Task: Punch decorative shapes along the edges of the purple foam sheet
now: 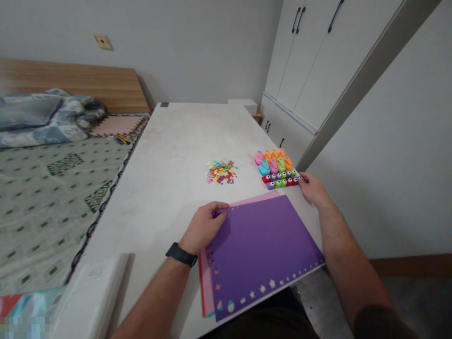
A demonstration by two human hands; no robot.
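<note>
as left hand (203,228) pinches star-punched sheet (261,240), right hand (314,188) touches rounded punches (278,182)

Gap between confetti (221,173) and punches (273,166); wall (381,155) bars right side.

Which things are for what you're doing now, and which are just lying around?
For the job, it looks like:
purple sheet, left hand on it
pink sheet beneath
colourful punches, right hand at the near row
colourful bits, probably cut-outs

Just lying about, I think:
long white object
rumpled quilt
pink mat
</note>
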